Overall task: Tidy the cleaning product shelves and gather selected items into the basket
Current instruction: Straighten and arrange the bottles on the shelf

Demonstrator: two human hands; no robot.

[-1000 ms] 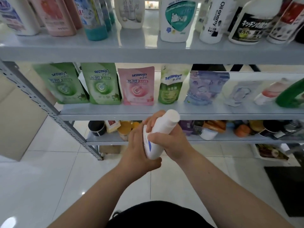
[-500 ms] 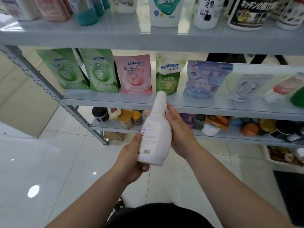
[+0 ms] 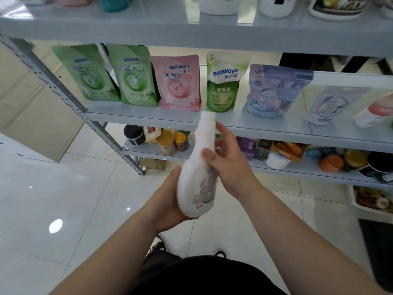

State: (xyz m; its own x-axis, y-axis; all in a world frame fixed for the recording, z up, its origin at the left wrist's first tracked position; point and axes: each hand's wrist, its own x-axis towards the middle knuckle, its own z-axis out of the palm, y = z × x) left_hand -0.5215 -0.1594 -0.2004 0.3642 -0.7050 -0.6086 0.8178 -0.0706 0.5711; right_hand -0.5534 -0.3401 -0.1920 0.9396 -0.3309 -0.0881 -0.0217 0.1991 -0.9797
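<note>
Cut off by the upper edge: the bottles on the top shelf [image 3: 85,24], only their bases in view. Smeared by motion: the label on the white bottle [image 3: 198,177], with a few dark characters but nothing legible. Hidden behind that bottle: most of the left hand [image 3: 168,207], so cannot tell how its fingertips lie. Too dim and crowded to sort out: the jars and boxes on the bottom shelf [image 3: 144,151]. Cropped at the right edge: a white tray [image 3: 350,195] on the floor.

Hangs in mid-air in front of the middle shelf [image 3: 148,117], cap uppermost and nearly upright, just below the row of pouches [image 3: 179,81]. Sits with its base in the cupped left palm, thumb up the left flank. Held at the shoulder by the right hand [image 3: 231,167]: thumb pressed across the front, fingers [image 3: 223,133] curled round behind the neck, both grips closed on the bottle.

Against half a second ago: turned about its long axis, the barcode side gone and a printed face toward the camera; right thumb now laid over the front; top-shelf bottles cropped more.
</note>
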